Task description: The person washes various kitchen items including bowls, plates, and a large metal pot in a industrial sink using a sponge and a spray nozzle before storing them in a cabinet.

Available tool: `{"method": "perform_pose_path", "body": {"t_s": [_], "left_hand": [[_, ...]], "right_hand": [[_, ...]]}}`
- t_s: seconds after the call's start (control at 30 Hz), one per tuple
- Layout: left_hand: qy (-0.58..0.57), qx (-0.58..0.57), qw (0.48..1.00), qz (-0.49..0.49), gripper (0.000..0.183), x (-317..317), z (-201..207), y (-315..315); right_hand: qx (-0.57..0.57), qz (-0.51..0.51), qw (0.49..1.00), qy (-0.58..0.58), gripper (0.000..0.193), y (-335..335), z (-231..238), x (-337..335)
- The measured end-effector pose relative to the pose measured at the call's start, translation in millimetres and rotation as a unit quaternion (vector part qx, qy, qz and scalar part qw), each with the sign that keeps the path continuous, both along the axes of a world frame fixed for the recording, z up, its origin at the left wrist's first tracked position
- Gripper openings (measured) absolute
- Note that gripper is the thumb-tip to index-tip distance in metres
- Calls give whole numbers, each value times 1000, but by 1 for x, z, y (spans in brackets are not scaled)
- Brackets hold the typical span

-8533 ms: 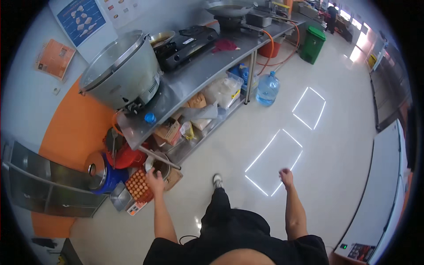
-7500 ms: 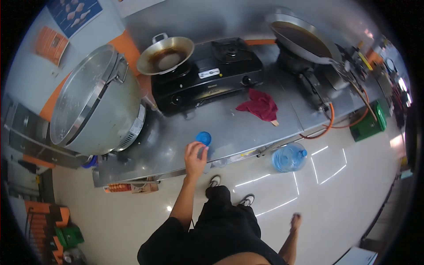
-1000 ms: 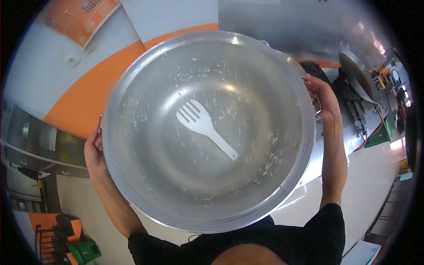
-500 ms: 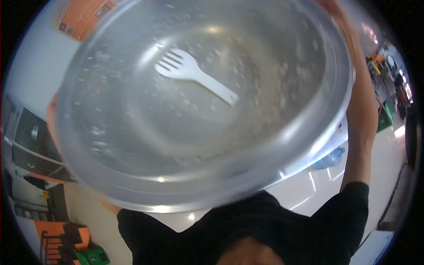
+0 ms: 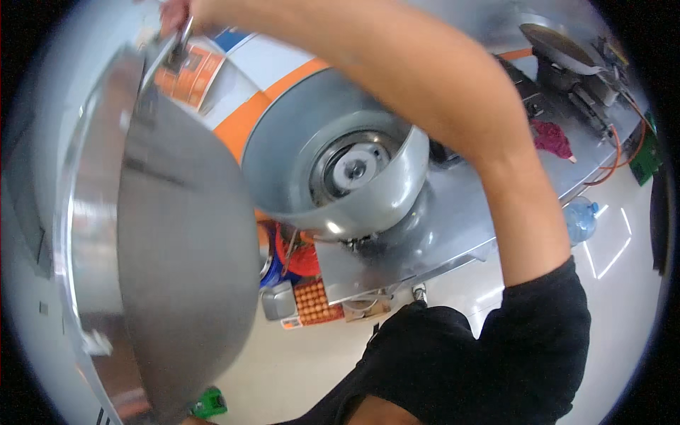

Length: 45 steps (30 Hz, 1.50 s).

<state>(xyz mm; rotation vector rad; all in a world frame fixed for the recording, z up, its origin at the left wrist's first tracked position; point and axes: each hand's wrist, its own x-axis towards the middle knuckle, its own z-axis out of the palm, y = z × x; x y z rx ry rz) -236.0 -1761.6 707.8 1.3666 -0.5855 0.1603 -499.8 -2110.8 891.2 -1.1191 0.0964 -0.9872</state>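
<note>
So the big metal pot (image 5: pixel 188 234) was already out of the cooker shell (image 5: pixel 397 185), tipped on its side below the right hand (image 5: pixel 173 15), which was clutching its handle (image 5: pixel 186 34). Left hand was out of sight, so I couldn't tell its grip. Right of and below the clutching hand, the shell sat on the counter (image 5: pixel 446 230), heater (image 5: pixel 356 168) bare; pot wasn't set down yet.

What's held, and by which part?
Pot, by its upper handle, in the right hand. Left hand isn't visible; its hold can't be told.
</note>
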Motion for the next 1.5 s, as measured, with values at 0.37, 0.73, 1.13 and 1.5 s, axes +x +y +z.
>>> {"method": "perform_pose_path", "body": {"t_s": [0.37, 0.73, 1.13, 1.5], "left_hand": [[162, 9, 947, 277, 21, 20, -102, 328], [368, 53, 825, 426, 17, 36, -232, 546], [385, -49, 734, 557, 26, -114, -237, 460], [275, -53, 741, 610, 28, -181, -126, 355]], "right_hand": [[69, 321, 934, 142, 30, 163, -229, 171], [137, 422, 804, 397, 29, 323, -399, 397], [92, 505, 741, 434, 33, 304, -361, 426], [41, 542, 754, 368, 26, 289, -303, 443]]}}
